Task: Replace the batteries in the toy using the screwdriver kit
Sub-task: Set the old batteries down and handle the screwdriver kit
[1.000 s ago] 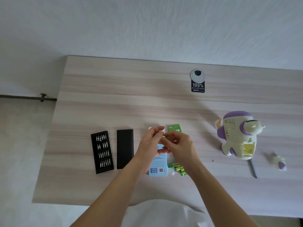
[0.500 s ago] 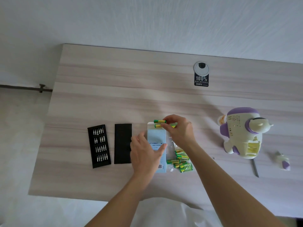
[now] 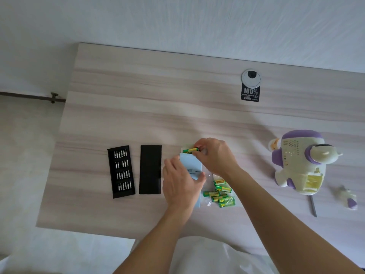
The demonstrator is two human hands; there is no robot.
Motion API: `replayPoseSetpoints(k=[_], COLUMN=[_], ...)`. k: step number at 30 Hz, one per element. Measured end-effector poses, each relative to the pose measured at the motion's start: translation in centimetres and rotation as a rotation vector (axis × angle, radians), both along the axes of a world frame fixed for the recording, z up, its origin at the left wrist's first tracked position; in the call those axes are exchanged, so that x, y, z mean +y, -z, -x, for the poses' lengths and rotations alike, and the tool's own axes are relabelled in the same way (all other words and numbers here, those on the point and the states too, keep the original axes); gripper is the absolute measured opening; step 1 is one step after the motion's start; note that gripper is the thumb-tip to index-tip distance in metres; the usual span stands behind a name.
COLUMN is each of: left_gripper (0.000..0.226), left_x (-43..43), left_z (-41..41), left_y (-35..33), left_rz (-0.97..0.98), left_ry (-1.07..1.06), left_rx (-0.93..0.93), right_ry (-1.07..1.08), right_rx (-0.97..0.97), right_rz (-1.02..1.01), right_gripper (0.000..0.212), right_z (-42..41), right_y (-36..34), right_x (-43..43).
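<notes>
My right hand [image 3: 215, 157] pinches the green-and-yellow cylindrical battery [image 3: 189, 150], likely light and slick, by one end beyond the pale blue card pack [image 3: 190, 162], left hand [image 3: 180, 182] pressing flat on it.

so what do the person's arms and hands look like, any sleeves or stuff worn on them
Both forearms are bare along all of their visible length, with no sleeves showing. The left hand and the right hand are bare too: no gloves, and no watch, ring or bracelet that I can see. Low between the arms is a white garment on the person's body.
</notes>
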State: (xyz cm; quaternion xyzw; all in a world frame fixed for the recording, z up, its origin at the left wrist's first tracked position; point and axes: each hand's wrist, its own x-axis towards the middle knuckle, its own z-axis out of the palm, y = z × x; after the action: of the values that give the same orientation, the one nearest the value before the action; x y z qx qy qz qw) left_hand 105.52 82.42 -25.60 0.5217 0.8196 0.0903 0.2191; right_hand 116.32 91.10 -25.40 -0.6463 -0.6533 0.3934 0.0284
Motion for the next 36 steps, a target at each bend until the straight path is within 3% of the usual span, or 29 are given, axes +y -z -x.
replayPoseSetpoints(k=[8,15,28,31,34,36], left_gripper=[0.079,0.077,0.079,0.08,0.079,0.077], left_x=[-0.4,0.3,0.4,0.2,0.5,0.8], left_z=[0.8,2.0,3.7,4.3,4.8,5.2], left_y=[-0.5,-3.2,-8.2,-9.3,-10.5,-11.1], left_rz=[-0.02,-0.122,-0.35,-0.379,-0.438,-0.468], left_ry=[-0.009,-0.042,-0.001,0.017,0.034,0.053], left_rx=[-0.112,-0.264,-0.629,-0.705,-0.775,-0.81], right_ry=[-0.059,-0.081,0.096,0.156,0.261,0.343], right_rx=[0.096,0.152,0.284,0.309,0.402,0.509], right_rz=[0.043,-0.083,-0.375,-0.406,-0.284,-0.196], right_gripper=[0.019,0.017,0.009,0.027,0.058,0.062], right_z=[-0.6,-0.4,0.2,0.3,1.0,1.7], right_y=[-1.9,-5.2,-11.6,-12.8,-13.6,-13.9], right_x=[0.5,0.6,-2.4,-3.2,-4.2,-4.7])
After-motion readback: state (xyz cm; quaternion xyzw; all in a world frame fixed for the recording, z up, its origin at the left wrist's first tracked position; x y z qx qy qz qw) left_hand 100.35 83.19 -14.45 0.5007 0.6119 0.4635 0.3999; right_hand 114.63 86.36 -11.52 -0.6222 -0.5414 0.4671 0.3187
